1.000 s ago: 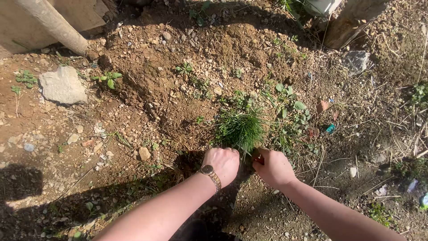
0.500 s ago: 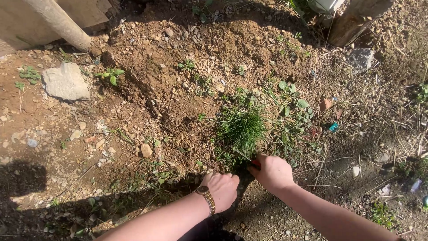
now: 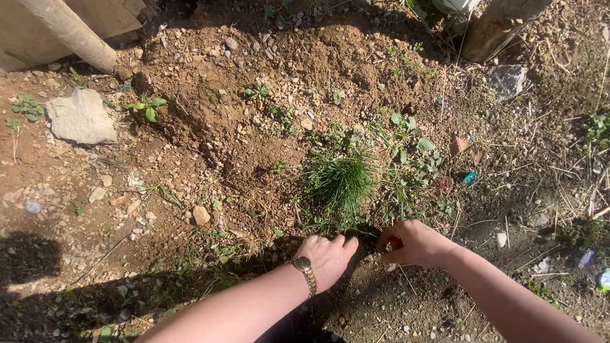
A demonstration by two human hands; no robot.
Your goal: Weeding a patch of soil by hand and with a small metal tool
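Dense green tuft of fine, needle-like grass (image 3: pixel 338 181): it sits rooted in dry brown stony soil (image 3: pixel 210 114), at the foot of a low dirt mound, just ahead of both hands. I note broad-leaved weeds (image 3: pixel 412 149) immediately to its right.

Left hand (image 3: pixel 328 257): the forearm enters from the bottom edge and runs up and to the right. The hand lies palm down, knuckles up, fingers together and pointing toward the base of the tuft. Fingertips rest at the shaded ground just below the lowest blades. The grip is loosely flat, not clenched; I see nothing held in it. A gold-coloured metal wristwatch (image 3: pixel 305 272) sits on the wrist.

Right hand (image 3: pixel 416 243): the forearm enters from the lower right corner and runs up and to the left. The hand is curled, thumb side toward the tuft, and lies near its lower right edge, just beside the left hand with a small gap between them. The grip is closed around a small red object (image 3: pixel 393 243), of which only a sliver shows between thumb and fingers; I cannot tell what it is.

Surroundings: a pale grey angular rock (image 3: pixel 79 117) lies well apart at upper left, beside a slanting pale pole (image 3: pixel 70 32). A small turquoise scrap (image 3: pixel 469 177) lies right of the weeds.
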